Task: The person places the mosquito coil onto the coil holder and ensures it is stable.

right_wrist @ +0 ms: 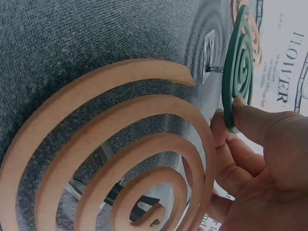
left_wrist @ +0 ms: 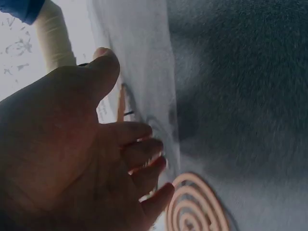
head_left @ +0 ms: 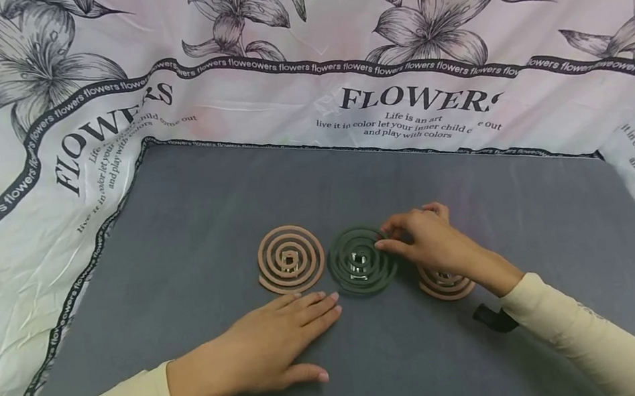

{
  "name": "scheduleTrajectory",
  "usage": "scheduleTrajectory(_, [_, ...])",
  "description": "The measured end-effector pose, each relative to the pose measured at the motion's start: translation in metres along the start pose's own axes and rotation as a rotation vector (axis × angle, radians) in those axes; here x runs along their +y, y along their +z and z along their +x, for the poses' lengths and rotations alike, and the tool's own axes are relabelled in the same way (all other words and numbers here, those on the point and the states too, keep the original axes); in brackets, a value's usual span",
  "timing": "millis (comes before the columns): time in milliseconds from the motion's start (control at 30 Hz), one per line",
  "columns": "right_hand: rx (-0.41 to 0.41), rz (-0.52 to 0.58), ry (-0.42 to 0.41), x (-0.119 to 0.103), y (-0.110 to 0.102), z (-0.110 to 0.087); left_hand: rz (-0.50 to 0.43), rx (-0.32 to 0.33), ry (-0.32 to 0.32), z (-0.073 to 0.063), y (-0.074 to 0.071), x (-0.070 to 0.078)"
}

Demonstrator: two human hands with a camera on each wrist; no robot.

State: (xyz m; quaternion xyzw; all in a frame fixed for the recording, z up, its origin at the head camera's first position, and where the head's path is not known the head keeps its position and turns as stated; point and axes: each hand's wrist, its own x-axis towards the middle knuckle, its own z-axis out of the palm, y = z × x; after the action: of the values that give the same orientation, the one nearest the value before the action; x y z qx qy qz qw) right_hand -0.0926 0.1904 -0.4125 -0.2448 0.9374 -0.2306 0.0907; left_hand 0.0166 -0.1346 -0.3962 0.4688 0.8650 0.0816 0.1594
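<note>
Three coils are sitting on stands, the right hand (head_left: 430, 243) pinching the green coil (head_left: 361, 261) by its rim to steady it while the left hand (head_left: 266, 351) is lying flat, fingers straight.

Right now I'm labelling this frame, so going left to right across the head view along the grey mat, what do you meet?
Left hand, flat on the grey mat → pink coil → green coil → right hand, pinching the green coil's edge.
</note>
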Motion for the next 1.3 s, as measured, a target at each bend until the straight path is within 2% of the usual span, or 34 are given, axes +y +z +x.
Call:
scheduleTrajectory(167, [-0.003,-0.005,-0.003,-0.001,0.000,0.001,0.030,-0.059,-0.049,0.011,0.016,0.000])
scheduleTrajectory(300, [-0.012,-0.010,-0.003,-0.002,-0.002,0.001,0.098,-0.044,-0.057,0.020,0.026,0.002])
scheduleTrajectory(533, [-0.025,-0.017,-0.001,-0.001,-0.002,0.000,0.146,-0.027,-0.059,0.037,0.037,0.007])
scheduleTrajectory(900, [-0.043,-0.007,0.002,-0.002,-0.001,0.003,0.211,-0.044,-0.082,0.046,0.039,0.009])
scheduleTrajectory(1300, [-0.085,0.048,0.007,-0.004,-0.001,0.003,0.133,-0.078,-0.091,0.050,0.038,0.005])
